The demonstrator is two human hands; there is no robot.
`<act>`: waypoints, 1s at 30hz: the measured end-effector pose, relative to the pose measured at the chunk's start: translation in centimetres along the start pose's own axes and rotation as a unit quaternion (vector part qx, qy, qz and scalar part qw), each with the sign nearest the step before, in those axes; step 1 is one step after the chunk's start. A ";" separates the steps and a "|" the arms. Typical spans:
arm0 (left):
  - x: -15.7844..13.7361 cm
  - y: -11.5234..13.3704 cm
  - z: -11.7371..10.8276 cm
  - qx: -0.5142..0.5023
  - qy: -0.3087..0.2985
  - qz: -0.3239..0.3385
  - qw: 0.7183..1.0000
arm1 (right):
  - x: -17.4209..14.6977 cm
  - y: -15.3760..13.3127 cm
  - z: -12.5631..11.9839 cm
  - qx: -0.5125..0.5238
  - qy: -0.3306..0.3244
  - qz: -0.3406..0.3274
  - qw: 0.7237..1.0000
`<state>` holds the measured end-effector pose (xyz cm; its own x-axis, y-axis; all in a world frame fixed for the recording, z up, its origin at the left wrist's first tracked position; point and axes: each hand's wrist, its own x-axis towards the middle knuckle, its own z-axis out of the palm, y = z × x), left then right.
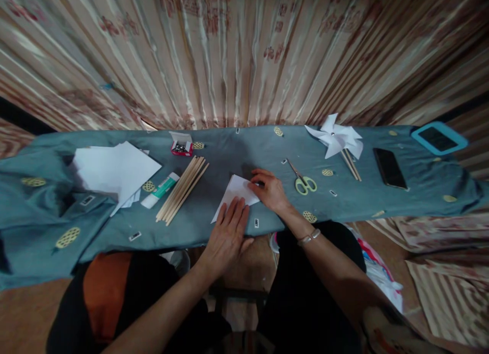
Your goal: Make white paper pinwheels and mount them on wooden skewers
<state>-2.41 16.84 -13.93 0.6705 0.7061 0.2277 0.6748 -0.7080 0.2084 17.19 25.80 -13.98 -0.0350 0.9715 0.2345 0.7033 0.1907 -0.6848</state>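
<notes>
A sheet of white paper (pixel 234 187), folded into a triangle, lies near the front edge of the cloth-covered table. Flat across its lower part rests my left hand (pixel 229 227), fingers stretched out over the paper. My right hand (pixel 268 189) is at the paper's right corner, with thumb and fingers curled and the thumb touching the sheet. Whether the right fingertips pinch the paper is hard to make out. Green-handled scissors (pixel 304 185) lie to the right of that hand. Left of the paper is a bundle of wooden sticks (pixel 182 190).
A glue stick (pixel 160 190), a small red box of pins (pixel 182 147) and a stack of white paper (pixel 110 168) are on the left. Two white paper pinwheels (pixel 336 136) on sticks, a dark phone (pixel 389 167) and a blue-framed tablet (pixel 439 138) lie right. A curtain (pixel 237 53) hangs behind.
</notes>
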 end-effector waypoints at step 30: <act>0.4 0.1 -0.2 0.027 -0.056 -0.017 0.998 | -5.4 -1.3 -0.5 -0.138 0.005 -0.059 0.989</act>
<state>-2.12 17.05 -13.63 0.6751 0.7290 0.1134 0.7115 -0.6840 0.1610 16.86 20.25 -13.99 -0.1226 0.9431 0.3092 0.8621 0.2556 -0.4376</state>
